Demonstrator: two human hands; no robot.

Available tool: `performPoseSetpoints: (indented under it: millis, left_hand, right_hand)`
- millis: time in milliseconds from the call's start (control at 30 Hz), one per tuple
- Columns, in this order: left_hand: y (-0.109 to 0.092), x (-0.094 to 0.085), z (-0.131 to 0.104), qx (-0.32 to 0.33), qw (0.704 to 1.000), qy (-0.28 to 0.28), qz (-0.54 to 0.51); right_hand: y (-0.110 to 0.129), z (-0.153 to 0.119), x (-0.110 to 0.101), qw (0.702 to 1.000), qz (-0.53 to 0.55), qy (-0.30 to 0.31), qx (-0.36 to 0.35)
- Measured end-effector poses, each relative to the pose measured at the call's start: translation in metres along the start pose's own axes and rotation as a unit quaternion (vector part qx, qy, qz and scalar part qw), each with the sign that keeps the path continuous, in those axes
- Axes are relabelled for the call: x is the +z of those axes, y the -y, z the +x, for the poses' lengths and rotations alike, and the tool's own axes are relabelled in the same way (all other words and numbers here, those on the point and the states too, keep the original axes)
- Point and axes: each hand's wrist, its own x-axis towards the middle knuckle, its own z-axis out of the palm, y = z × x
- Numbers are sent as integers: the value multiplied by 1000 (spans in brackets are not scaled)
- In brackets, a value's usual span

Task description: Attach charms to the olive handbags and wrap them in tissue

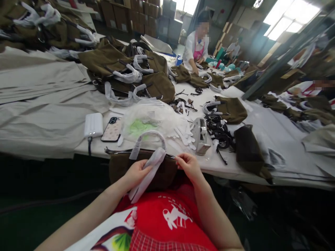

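Note:
A brown handbag (119, 169) is held upright at the table's front edge, against my red apron. Its two handles (155, 164) are wrapped in white paper; one stands up and the other hangs over the near side. My left hand (138, 172) grips the handbag beside the near handle, thumb in front, the other fingers partly hidden. At the bag's right top corner, my right hand (190, 166) pinches the end of the zipper (169, 156). Whether a zipper pull is between those fingertips is too small to tell.
Beyond the bag lie a clear plastic bag (146, 120) with white strips, a tape dispenser (201, 136), a phone (111, 129) and a power bank (93, 124). Black straps (221, 132) and brown bags (231, 109) are to the right. A co-worker (197, 45) stands across the table.

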Motion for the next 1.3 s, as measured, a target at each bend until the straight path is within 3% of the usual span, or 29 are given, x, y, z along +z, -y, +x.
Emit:
performPoseSetpoints:
  millis: [167, 267, 500, 633, 767, 900, 967, 1133, 1233, 1300]
  left_hand:
    - [-3, 0, -3, 21, 1000, -2, -8]
    - [-2, -1, -2, 34, 999, -9, 6]
    - [-3, -4, -3, 51, 998, -9, 27]
    - [-8, -7, -5, 38, 999, -17, -18]
    - [-10, -8, -6, -31, 988, 9, -149]
    - [-5, -6, -8, -76, 973, 49, -211]
    - [-2, -4, -9, -42, 985, 53, -161]
    - [7, -2, -12, 36, 998, 47, -11]
    - [11, -13, -19, 31, 998, 50, -38]
    - [14, -26, -22, 19, 997, 12, -77]
  right_hand:
    - [0, 6, 46, 993, -47, 112, -10]
    - [-8, 7, 61, 986, -108, 130, 0]
    - [-20, 10, 66, 969, -206, 111, 74]
    - [-25, 11, 65, 957, -263, 90, 81]
    - [-29, 10, 69, 982, -62, 146, 103]
    - [-27, 6, 70, 965, 148, 187, 110]
    - [-26, 4, 72, 964, 167, 170, 121]
    - [-28, 2, 83, 986, 90, 58, 126]
    - [-31, 2, 86, 983, 120, 39, 131]
    - [-33, 2, 85, 977, 148, 43, 145]
